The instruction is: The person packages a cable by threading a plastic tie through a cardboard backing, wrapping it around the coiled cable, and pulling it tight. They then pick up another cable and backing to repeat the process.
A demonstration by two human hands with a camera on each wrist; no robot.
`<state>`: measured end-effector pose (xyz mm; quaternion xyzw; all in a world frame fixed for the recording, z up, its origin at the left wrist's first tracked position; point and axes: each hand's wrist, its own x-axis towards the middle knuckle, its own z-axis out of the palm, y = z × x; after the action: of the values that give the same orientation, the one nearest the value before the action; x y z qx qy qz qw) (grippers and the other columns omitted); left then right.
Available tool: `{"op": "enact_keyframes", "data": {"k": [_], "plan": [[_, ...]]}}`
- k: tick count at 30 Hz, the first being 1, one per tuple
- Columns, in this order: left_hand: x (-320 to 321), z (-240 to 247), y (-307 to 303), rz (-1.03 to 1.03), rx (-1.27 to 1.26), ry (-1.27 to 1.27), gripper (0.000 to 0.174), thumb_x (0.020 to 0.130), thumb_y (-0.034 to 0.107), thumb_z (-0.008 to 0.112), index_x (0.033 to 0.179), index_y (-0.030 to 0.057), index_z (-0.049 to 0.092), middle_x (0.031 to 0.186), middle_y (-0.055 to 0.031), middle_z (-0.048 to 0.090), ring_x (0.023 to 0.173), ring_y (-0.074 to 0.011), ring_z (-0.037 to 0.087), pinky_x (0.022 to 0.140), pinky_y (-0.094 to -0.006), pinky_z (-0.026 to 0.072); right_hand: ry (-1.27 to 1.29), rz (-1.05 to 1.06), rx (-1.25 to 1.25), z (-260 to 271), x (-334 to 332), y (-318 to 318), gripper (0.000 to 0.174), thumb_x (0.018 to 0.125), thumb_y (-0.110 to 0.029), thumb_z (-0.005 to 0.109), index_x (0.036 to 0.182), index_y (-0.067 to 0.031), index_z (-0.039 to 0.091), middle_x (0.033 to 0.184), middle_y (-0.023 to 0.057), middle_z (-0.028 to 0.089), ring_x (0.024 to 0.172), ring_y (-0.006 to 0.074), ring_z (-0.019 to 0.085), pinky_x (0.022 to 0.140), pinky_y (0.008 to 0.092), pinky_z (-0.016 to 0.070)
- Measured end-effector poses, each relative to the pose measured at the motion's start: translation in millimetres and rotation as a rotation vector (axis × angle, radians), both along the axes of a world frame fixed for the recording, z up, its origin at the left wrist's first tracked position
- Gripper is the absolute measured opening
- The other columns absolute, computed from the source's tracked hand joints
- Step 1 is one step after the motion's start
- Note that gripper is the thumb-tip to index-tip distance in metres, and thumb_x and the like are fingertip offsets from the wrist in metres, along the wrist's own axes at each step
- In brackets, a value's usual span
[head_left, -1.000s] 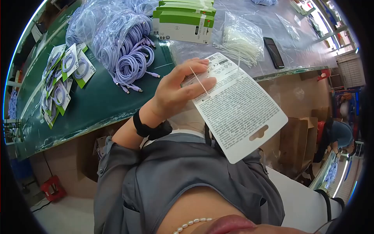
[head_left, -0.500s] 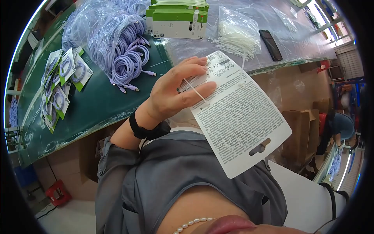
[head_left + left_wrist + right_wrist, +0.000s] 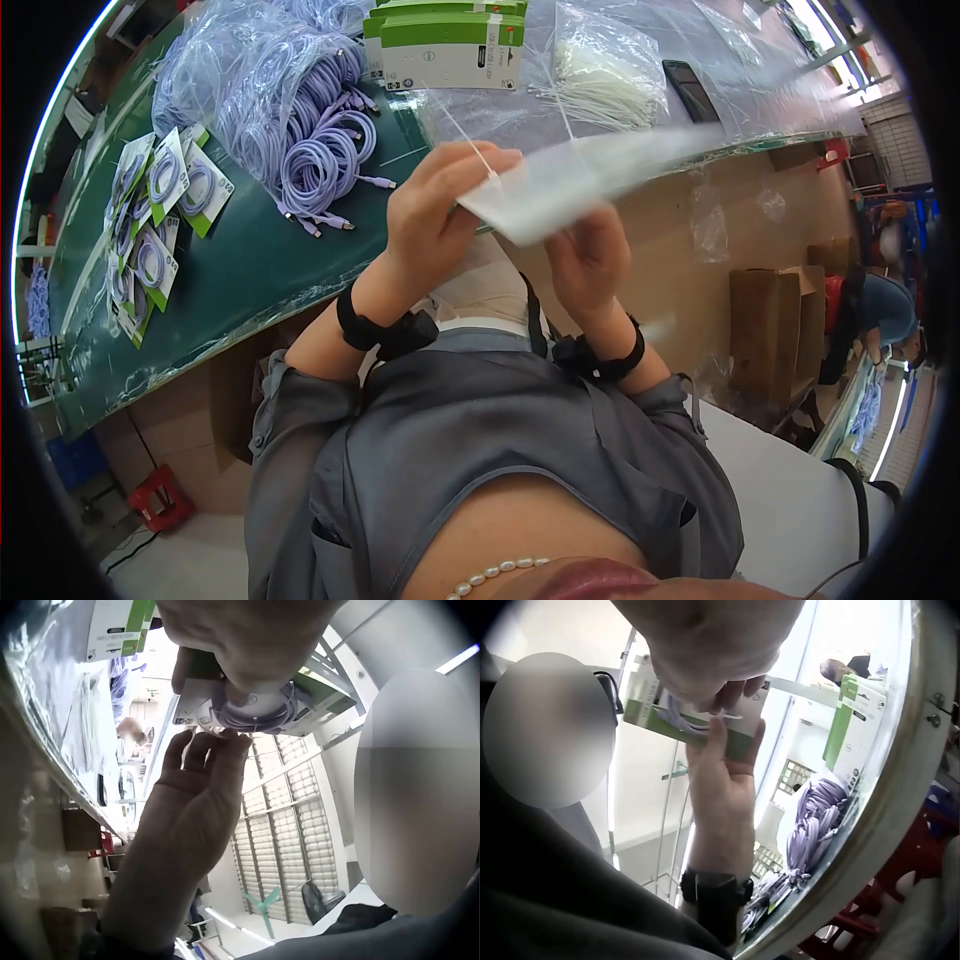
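A white and green packaging card (image 3: 590, 180), blurred and tilted nearly edge-on, is in front of the person in the head view. Coiled on its front is a lavender USB cable (image 3: 259, 712). White zip ties (image 3: 462, 135) stick out from the card's back. The left hand (image 3: 435, 200) grips the card's left end, its thumb (image 3: 718, 739) on the front by the cable. Below the card's other part is the right hand (image 3: 595, 260), fingers half bent toward the cable side; whether they pinch anything I cannot tell.
On the table (image 3: 270, 270) lie finished cable cards (image 3: 150, 220) at left, a bagged heap of lavender cables (image 3: 310, 130), a stack of cards (image 3: 450, 50), a bag of zip ties (image 3: 605, 80) and a phone (image 3: 690, 92). A cardboard box (image 3: 770, 325) stands right, beyond the table edge.
The card has swung up from facing the camera to nearly edge-on. The right hand, hidden behind it before, now shows below it. The left hand keeps its grip.
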<state>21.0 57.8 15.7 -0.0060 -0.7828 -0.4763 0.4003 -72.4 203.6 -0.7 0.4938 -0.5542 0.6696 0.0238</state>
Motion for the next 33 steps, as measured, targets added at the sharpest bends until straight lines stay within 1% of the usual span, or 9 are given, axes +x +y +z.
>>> {"op": "enact_keyframes", "data": {"k": [1, 2, 5, 8, 13, 17, 24, 29, 33], "plan": [[0.2, -2.3, 3.8, 0.024, 0.213, -0.1, 0.032, 0.078, -0.004, 0.065, 0.108, 0.005, 0.061, 0.102, -0.0121, 0.061, 0.094, -0.0234, 0.064, 0.083, -0.0304, 0.0522, -0.01, -0.008, 0.001, 2.3, -1.8, -1.9, 0.025, 0.083, -0.003, 0.063, 0.107, -0.0005, 0.057, 0.097, 0.0134, 0.062, 0.087, 0.022, 0.061, 0.074, 0.0313, 0.0492], [-1.0, -3.0, 6.7, 0.017, 0.213, -0.111, 0.032, 0.078, -0.004, 0.065, 0.108, 0.005, 0.061, 0.102, -0.0121, 0.061, 0.094, -0.0234, 0.064, 0.083, -0.0304, 0.0522, 0.041, -0.062, 0.047, 10.2, -3.1, -3.8, 0.024, 0.081, 0.001, 0.062, 0.105, -0.0003, 0.058, 0.095, 0.0119, 0.063, 0.086, 0.0208, 0.061, 0.073, 0.0303, 0.0494], [-7.3, -4.0, 12.3, -0.169, 0.756, 0.077, 0.026, 0.086, -0.005, 0.059, 0.111, 0.001, 0.055, 0.101, -0.0083, 0.063, 0.091, -0.0153, 0.062, 0.081, -0.0257, 0.0497, 0.14, -0.168, 0.143, 31.2, -3.7, -8.2, 0.025, 0.079, 0.01, 0.061, 0.102, 0.0002, 0.06, 0.091, 0.0089, 0.063, 0.084, 0.0186, 0.062, 0.071, 0.0283, 0.0499], [-7.0, -5.6, 12.7, -0.14, 0.731, 0.08, 0.026, 0.087, -0.004, 0.059, 0.112, -0.0005, 0.053, 0.102, -0.006, 0.063, 0.092, -0.0118, 0.06, 0.08, -0.0242, 0.0484, 0.273, -0.338, 0.221, 39.4, -0.1, -14.3, 0.017, 0.072, 0.003, 0.069, 0.086, -0.0041, 0.063, 0.078, 0.009, 0.06, 0.069, 0.0244, 0.058, 0.063, 0.0326, 0.048], [-8.0, -16.7, 7.9, -0.072, 0.566, 0.078, 0.029, 0.086, -0.004, 0.061, 0.113, -0.0016, 0.052, 0.103, -0.0053, 0.063, 0.09, -0.0088, 0.058, 0.077, -0.0223, 0.0467, 0.41, -0.411, 0.251, 42.1, -0.7, -17.0, 0.018, 0.071, 0.003, 0.068, 0.086, -0.0053, 0.063, 0.076, 0.0075, 0.058, 0.068, 0.0256, 0.058, 0.061, 0.0342, 0.0475], [-6.1, -19.8, 8.4, 0.006, 0.448, 0.017, 0.032, 0.084, -0.003, 0.064, 0.114, -0.0024, 0.052, 0.103, -0.0053, 0.062, 0.088, -0.0084, 0.057, 0.076, -0.0226, 0.0468, 0.448, -0.394, 0.3, 43.9, -3.2, -17.0, 0.016, 0.072, 0.005, 0.068, 0.085, -0.003, 0.067, 0.081, 0.0099, 0.063, 0.064, 0.0195, 0.061, 0.056, 0.027, 0.049], [-7.4, -22.1, 9.8, 0.057, 0.42, 0.032, 0.033, 0.082, -0.002, 0.067, 0.113, -0.0027, 0.054, 0.099, -0.006, 0.062, 0.085, -0.0093, 0.056, 0.075, -0.0229, 0.0468, 0.373, -0.36, 0.32, 39.2, 0.3, -20.8, 0.016, 0.073, 0.001, 0.067, 0.086, -0.0043, 0.061, 0.076, 0.0088, 0.057, 0.068, 0.0265, 0.058, 0.061, 0.0354, 0.0474], [-5.6, -23.2, 7.9, 0.077, 0.381, 0.012, 0.034, 0.082, -0.002, 0.066, 0.113, -0.0025, 0.054, 0.099, -0.0057, 0.062, 0.086, -0.0088, 0.056, 0.075, -0.0227, 0.0469, 0.395, -0.371, 0.325, 41.4, 1.6, -21.4, 0.016, 0.073, 0.001, 0.067, 0.086, -0.0043, 0.061, 0.075, 0.0088, 0.056, 0.068, 0.0269, 0.057, 0.061, 0.0355, 0.0473], [-4.8, -21.3, 8.6, 0.05, 0.442, 0.021, 0.035, 0.082, -0.002, 0.066, 0.115, -0.0022, 0.053, 0.1, -0.0051, 0.062, 0.087, -0.0081, 0.056, 0.075, -0.0223, 0.0468, 0.457, -0.4, 0.322, 43.2, 0.7, -20.2, 0.016, 0.073, 0.004, 0.068, 0.087, -0.0031, 0.064, 0.079, 0.0107, 0.06, 0.061, 0.0217, 0.059, 0.054, 0.0288, 0.0482]]}}
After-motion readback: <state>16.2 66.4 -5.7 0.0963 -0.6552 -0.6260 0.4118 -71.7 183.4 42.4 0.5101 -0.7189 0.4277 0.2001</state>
